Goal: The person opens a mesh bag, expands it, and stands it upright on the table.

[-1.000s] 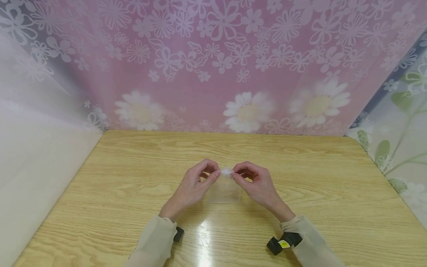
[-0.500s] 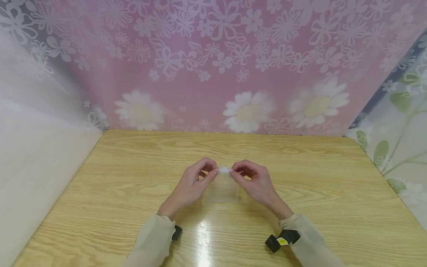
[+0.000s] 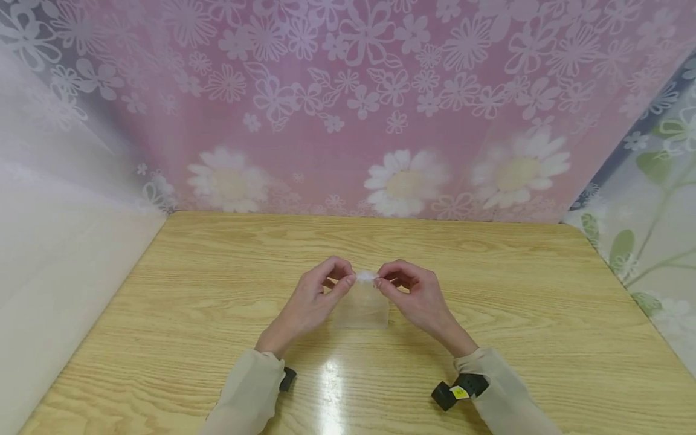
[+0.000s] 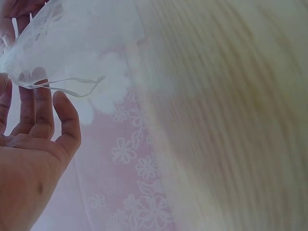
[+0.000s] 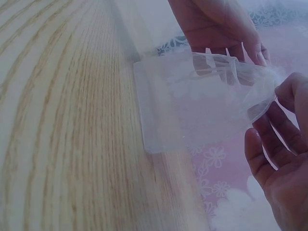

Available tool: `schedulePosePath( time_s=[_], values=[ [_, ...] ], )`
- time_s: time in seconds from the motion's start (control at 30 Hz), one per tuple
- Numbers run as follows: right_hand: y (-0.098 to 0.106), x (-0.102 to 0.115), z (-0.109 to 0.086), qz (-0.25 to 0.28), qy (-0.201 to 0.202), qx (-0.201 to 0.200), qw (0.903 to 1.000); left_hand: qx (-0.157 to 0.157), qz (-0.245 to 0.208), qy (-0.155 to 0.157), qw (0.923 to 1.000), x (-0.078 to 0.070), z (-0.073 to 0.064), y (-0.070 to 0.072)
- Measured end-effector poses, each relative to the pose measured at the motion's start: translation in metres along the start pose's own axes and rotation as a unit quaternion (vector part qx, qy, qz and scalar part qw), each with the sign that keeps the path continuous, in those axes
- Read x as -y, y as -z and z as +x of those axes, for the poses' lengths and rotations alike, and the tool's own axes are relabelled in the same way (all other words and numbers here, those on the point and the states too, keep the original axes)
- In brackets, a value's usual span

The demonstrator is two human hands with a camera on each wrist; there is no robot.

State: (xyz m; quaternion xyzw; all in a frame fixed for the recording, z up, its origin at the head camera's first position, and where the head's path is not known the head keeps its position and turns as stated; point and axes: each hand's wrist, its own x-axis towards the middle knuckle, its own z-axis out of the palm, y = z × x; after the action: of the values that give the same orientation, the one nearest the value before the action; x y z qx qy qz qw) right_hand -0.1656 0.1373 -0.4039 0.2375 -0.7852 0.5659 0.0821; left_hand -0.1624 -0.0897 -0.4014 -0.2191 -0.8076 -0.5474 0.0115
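Observation:
A sheer white drawstring pouch (image 3: 361, 311) hangs between both hands over the table, its neck gathered at the top. My left hand (image 3: 321, 293) pinches one side of that neck between thumb and forefinger. On the opposite side, my right hand (image 3: 415, 296) pinches it the same way. In the left wrist view a thin ribbon loop (image 4: 79, 86) sticks out past the left fingers, below the mesh. Seen from the right wrist, the pouch (image 5: 187, 106) is flat and see-through, with square bottom corners and a bunched mouth.
The wood-grain table (image 3: 244, 254) spreads around the hands. A pink flowered curtain (image 3: 304, 139) rises behind its far edge, with pale hangings at left and right. Black straps with small devices (image 3: 444, 396) sit at the wrists below the beige sleeves.
Both hands and the pouch have shifted slightly left and away from me since a second ago. Their grip at the neck looks the same.

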Motion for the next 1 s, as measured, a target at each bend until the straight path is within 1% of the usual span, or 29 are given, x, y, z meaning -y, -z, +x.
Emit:
schedulePosePath(
  time_s=[0.2,0.53,0.73,1.0],
  values=[
    [0.0,-0.0004,-0.0004,-0.002,-0.002,0.001,1.0,0.0,0.003,0.005,1.0,-0.0012,-0.001,0.0011],
    [0.0006,-0.0009,-0.0012,-0.01,-0.001,-0.001,0.9999,0.008,0.001,-0.001,1.0,-0.0007,-0.0009,0.0004],
    [0.0022,-0.0013,-0.0025,-0.015,-0.008,-0.003,0.9998,0.012,0.001,0.002,0.9999,-0.0023,0.0001,-0.0012],
    [0.0035,-0.0025,-0.0028,-0.017,-0.007,-0.003,0.9998,0.008,-0.001,0.006,1.0,-0.0003,0.0003,-0.0003]
  ],
)
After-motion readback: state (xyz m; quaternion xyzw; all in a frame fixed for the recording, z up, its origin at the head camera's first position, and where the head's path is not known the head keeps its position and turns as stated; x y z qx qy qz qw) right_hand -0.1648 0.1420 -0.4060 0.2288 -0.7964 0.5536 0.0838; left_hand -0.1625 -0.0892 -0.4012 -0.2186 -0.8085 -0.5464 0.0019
